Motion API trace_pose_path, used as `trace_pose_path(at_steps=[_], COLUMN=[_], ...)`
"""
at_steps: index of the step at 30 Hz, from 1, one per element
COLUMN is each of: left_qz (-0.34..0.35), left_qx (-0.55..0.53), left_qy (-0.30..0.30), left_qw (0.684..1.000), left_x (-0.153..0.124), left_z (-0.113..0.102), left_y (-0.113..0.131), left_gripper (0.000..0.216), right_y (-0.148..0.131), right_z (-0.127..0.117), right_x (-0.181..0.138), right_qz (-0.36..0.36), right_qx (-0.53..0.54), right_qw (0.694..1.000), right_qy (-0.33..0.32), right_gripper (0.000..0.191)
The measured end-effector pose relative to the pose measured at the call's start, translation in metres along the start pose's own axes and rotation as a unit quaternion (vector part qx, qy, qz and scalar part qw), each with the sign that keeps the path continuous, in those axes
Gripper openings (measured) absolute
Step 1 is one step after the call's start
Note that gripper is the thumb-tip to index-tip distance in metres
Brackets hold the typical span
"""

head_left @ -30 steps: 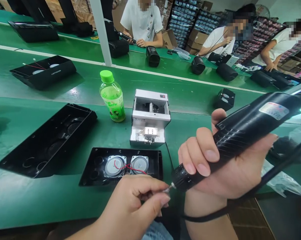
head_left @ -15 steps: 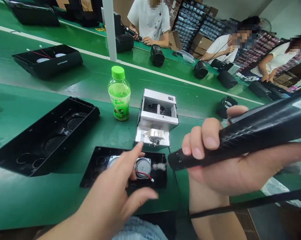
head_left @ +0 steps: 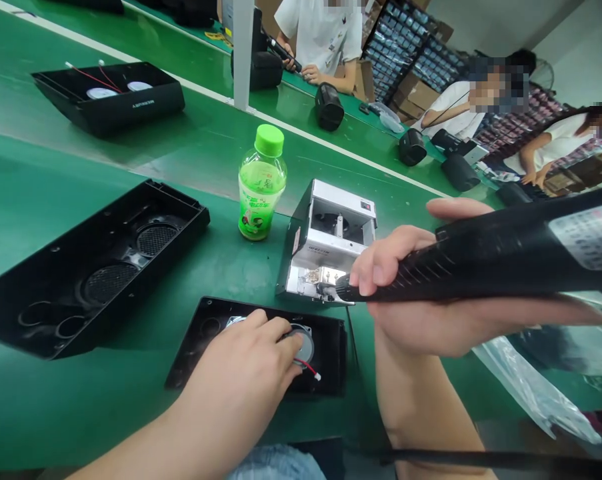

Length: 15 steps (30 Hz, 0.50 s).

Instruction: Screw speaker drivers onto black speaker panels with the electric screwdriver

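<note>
My right hand point(head_left: 425, 327) is wrapped round a black electric screwdriver point(head_left: 501, 257), held almost level and pointing left. Its nose reaches the front of a silver screw feeder point(head_left: 301, 280), where the tip is too small to make out. Below the feeder lies a black speaker panel point(head_left: 333, 343) with round speaker drivers set in it. My left hand point(head_left: 245, 367) rests over these, fingers curled down and gripping at the right-hand speaker driver point(head_left: 307, 345). A red lead with a white plug point(head_left: 317, 377) trails from that driver. The other driver is mostly hidden under my hand.
An open black speaker housing point(head_left: 105, 320) lies at left. A green-capped drink bottle point(head_left: 261, 193) stands beside the feeder. Further back is another speaker box point(head_left: 131, 110) with wires, plus a white post point(head_left: 241, 60). Clear plastic bags point(head_left: 535, 387) lie at right. Co-workers sit across the bench.
My right hand has brought the screwdriver's nose left and up to the feeder's front. My left hand, previously spread above the panel, has come down with fingers curled onto the speaker driver.
</note>
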<state>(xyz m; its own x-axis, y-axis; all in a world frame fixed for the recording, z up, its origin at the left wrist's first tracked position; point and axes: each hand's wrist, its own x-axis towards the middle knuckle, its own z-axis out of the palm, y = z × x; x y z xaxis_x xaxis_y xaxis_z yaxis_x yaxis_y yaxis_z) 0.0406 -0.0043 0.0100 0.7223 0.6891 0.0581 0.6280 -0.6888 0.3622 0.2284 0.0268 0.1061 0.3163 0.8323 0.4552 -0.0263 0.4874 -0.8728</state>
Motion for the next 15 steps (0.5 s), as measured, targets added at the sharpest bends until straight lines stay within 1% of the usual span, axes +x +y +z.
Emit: trace_pose_path(at_steps=[2,5,8,10,13,15], left_qz=[-0.007,-0.016,-0.023,-0.024,-0.019,-0.017], left_qx=[-0.008,-0.011,-0.008,-0.006,0.003,0.014], left_qy=[-0.014,-0.032,-0.038,-0.037,-0.034,-0.031], left_qw=[1.000,0.999,0.999,0.999,0.999,0.999], left_x=[0.001,0.003,0.004,0.003,0.002,0.002], left_z=[-0.001,-0.005,-0.006,-0.006,-0.005,-0.004], left_y=[0.000,0.001,0.001,0.001,0.001,0.000], left_gripper=[0.019,0.020,0.022,0.024,0.024,0.025], right_y=[-0.002,0.002,0.007,0.004,-0.010,-0.023], right_z=[0.001,0.003,0.000,-0.007,-0.025,-0.036], right_x=[0.002,0.003,0.000,-0.005,-0.018,-0.027], right_qz=[0.019,0.013,0.040,0.054,0.029,0.013], right_qx=[-0.007,0.000,0.024,0.044,0.047,0.035], right_qw=[1.000,0.999,0.998,0.996,0.996,0.998], right_qy=[0.002,0.039,0.042,0.048,0.072,0.055], right_gripper=[0.070,0.074,0.070,0.067,0.060,0.055])
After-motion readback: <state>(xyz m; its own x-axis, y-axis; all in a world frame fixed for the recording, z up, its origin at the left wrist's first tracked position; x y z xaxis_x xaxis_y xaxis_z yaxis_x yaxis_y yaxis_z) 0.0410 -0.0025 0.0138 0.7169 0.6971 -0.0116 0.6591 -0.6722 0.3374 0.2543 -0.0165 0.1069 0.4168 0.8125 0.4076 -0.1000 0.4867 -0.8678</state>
